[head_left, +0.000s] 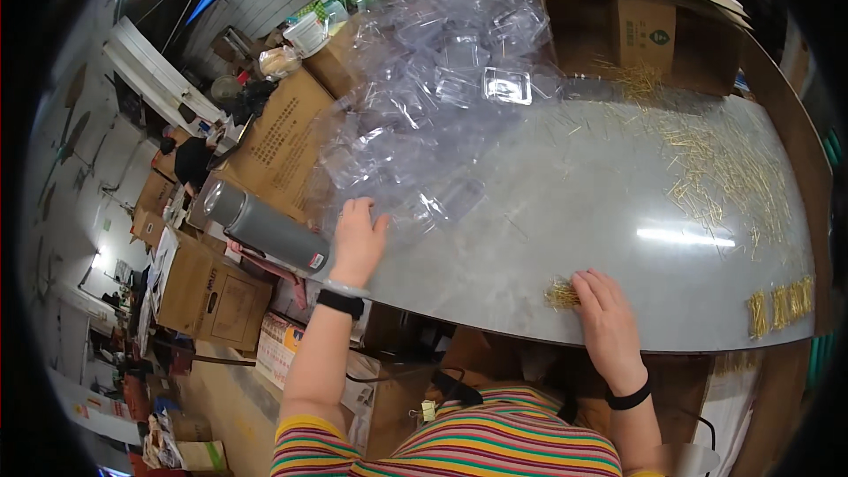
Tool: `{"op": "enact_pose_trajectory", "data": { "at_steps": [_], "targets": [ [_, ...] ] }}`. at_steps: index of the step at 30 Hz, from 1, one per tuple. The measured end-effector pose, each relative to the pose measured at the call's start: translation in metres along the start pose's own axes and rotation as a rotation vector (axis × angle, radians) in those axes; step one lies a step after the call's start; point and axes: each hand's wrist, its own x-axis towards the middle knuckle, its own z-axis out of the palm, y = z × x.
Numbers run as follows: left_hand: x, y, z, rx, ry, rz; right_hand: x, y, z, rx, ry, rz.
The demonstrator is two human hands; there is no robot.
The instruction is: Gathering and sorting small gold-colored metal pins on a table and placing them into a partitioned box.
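My left hand is at the left edge of the grey tabletop, fingers stretched and thumb apart, with nothing visible in it. Just past its fingertips lies the near edge of a big pile of clear plastic blister shells. At the front edge of the table, my right hand has its fingers closed over the right end of a small bundle of thin gold-coloured wire pieces. The left end of that bundle sticks out past the fingers. My palm and fingers hide the rest.
A grey bottle lies tilted beside my left wrist. Several gold bundles sit at the right front corner. Loose gold pieces scatter across the right side. Behind stands an open cardboard box; a person is far left.
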Motion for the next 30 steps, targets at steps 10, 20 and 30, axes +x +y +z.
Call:
{"op": "enact_pose_trajectory", "data": {
  "at_steps": [10,20,30],
  "targets": [
    [0.004,0.003,0.032,-0.556,-0.245,-0.346,-0.005,0.002,0.002,-0.019,0.059,-0.013],
    [-0.058,0.095,-0.004,-1.448,-0.447,-0.488,-0.005,0.003,0.005,-0.096,0.067,0.005],
    [-0.106,0.171,0.044,-1.684,-0.937,-0.560,-0.004,-0.002,0.007,-0.090,0.032,0.009]
  ]
}}
